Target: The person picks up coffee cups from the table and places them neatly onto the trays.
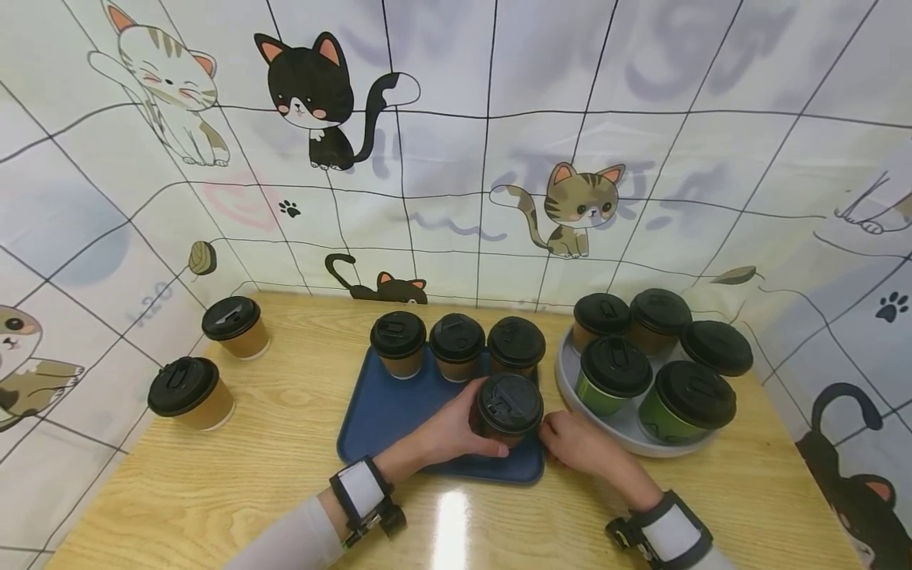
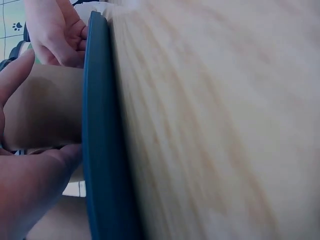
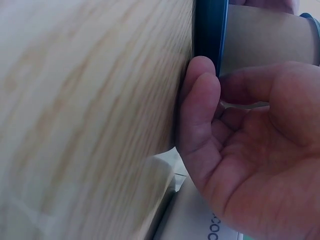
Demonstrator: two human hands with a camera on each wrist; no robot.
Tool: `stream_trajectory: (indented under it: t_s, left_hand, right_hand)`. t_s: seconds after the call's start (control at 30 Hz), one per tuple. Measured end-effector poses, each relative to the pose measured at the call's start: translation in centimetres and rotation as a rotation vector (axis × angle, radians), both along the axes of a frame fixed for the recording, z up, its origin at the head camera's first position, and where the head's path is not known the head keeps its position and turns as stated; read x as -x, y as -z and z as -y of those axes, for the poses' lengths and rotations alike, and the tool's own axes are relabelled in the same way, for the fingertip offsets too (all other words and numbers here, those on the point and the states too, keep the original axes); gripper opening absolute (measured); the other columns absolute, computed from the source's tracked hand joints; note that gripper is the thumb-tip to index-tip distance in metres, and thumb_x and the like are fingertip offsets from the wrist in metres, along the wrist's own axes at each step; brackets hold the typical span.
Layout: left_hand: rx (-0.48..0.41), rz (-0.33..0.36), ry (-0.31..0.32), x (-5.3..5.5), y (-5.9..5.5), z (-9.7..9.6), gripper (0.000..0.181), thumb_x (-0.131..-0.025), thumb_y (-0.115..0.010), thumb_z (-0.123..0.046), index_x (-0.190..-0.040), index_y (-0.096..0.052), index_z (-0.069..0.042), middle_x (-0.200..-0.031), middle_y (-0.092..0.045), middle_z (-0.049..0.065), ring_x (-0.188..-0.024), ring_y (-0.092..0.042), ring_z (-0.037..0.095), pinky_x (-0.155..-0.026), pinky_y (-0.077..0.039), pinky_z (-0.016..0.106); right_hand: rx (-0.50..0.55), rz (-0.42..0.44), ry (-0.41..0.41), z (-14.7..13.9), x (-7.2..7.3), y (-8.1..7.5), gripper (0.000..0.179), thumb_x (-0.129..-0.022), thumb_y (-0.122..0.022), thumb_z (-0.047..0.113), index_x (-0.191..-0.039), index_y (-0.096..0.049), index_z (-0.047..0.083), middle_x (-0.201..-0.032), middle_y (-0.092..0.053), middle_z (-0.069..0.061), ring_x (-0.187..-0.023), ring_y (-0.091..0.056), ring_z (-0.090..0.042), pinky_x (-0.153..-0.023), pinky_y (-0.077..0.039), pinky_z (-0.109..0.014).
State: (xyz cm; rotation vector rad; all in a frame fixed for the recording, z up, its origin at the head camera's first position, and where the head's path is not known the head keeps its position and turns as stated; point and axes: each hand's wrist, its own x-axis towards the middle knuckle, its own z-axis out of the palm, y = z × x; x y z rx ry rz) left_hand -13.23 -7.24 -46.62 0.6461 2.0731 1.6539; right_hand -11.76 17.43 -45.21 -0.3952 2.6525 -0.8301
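My left hand (image 1: 456, 427) grips a brown paper cup with a black lid (image 1: 509, 405) over the front right part of the blue tray (image 1: 388, 419). Its fingers and thumb wrap the cup's side, and the cup's base is right at the tray in the left wrist view. Three lidded brown cups, among them the middle one (image 1: 457, 345), stand in a row along the tray's back. My right hand (image 1: 577, 443) holds the tray's right edge with curled fingers; in the right wrist view its fingertips (image 3: 202, 92) lie against the tray rim (image 3: 212, 35).
A round grey-white tray (image 1: 606, 431) at the right bears several lidded cups, including a green one (image 1: 677, 400). Two brown lidded cups (image 1: 238, 326) stand on the wooden table (image 1: 285, 475) at the left. A cat-print cloth (image 1: 442, 158) backs the table.
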Motion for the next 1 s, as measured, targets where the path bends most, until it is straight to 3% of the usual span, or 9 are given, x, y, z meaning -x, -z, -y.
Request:
stream_trajectory:
  t_s: [0.13, 0.3, 0.57, 0.73, 0.83, 1.0]
  left_hand:
    - [-0.052, 0.069, 0.038, -0.5, -0.5, 1.3, 0.107, -0.082, -0.085, -0.003, -0.165, -0.018, -0.013, -0.165, -0.033, 0.005, -0.152, -0.032, 0.021, -0.121, -0.03, 0.033]
    - [-0.016, 0.06, 0.046, -1.4, -1.7, 3.8, 0.102, -0.089, -0.079, -0.009, -0.167, -0.014, -0.013, -0.171, -0.022, 0.007, -0.156, -0.023, 0.024, -0.123, -0.025, 0.039]
    - [-0.014, -0.057, 0.004, -2.8, -3.3, 8.0, 0.07, -0.098, -0.07, -0.013, -0.16, -0.036, -0.012, -0.163, -0.038, 0.011, -0.151, -0.034, 0.033, -0.121, -0.031, 0.044]
    - [-0.07, -0.128, -0.092, -3.7, -3.6, 10.3, 0.057, -0.1, -0.068, -0.009, -0.152, -0.047, -0.009, -0.152, -0.052, 0.013, -0.143, -0.046, 0.038, -0.115, -0.04, 0.041]
    - [-0.084, -0.171, -0.185, -4.1, -3.8, 11.5, 0.049, -0.101, -0.067, -0.007, -0.147, -0.053, -0.01, -0.145, -0.059, 0.014, -0.136, -0.054, 0.032, -0.109, -0.046, 0.034]
    - [-0.087, -0.236, -0.353, -4.0, -3.9, 13.6, 0.041, -0.102, -0.065, -0.005, -0.142, -0.057, -0.003, -0.136, -0.065, 0.016, -0.127, -0.061, 0.026, -0.1, -0.051, 0.025]
  right_hand:
    - [-0.008, -0.005, 0.002, 0.0, 0.0, 0.1, 0.037, -0.105, -0.05, 0.011, -0.069, -0.058, 0.012, -0.055, -0.053, 0.003, -0.046, -0.047, -0.013, -0.051, -0.039, -0.029]
    - [-0.008, -0.004, 0.008, 0.0, 0.0, 0.1, 0.037, -0.105, -0.05, 0.011, -0.07, -0.058, 0.012, -0.055, -0.053, 0.003, -0.047, -0.048, -0.013, -0.051, -0.04, -0.029]
    - [-0.005, 0.0, 0.002, 0.0, -0.1, 0.1, 0.037, -0.106, -0.049, 0.011, -0.069, -0.057, 0.011, -0.055, -0.052, 0.003, -0.047, -0.046, -0.012, -0.051, -0.039, -0.029]
    - [-0.007, 0.005, 0.002, 0.0, -0.1, 0.1, 0.037, -0.106, -0.049, 0.012, -0.07, -0.058, 0.011, -0.055, -0.053, 0.003, -0.047, -0.047, -0.013, -0.052, -0.039, -0.029]
    - [-0.004, 0.003, 0.002, 0.0, -0.1, 0.0, 0.037, -0.106, -0.049, 0.012, -0.07, -0.058, 0.011, -0.056, -0.053, 0.003, -0.048, -0.048, -0.013, -0.052, -0.04, -0.03]
    - [-0.006, -0.005, -0.005, 0.0, -0.1, 0.0, 0.036, -0.106, -0.049, 0.012, -0.071, -0.058, 0.012, -0.056, -0.054, 0.003, -0.049, -0.049, -0.013, -0.053, -0.041, -0.03]
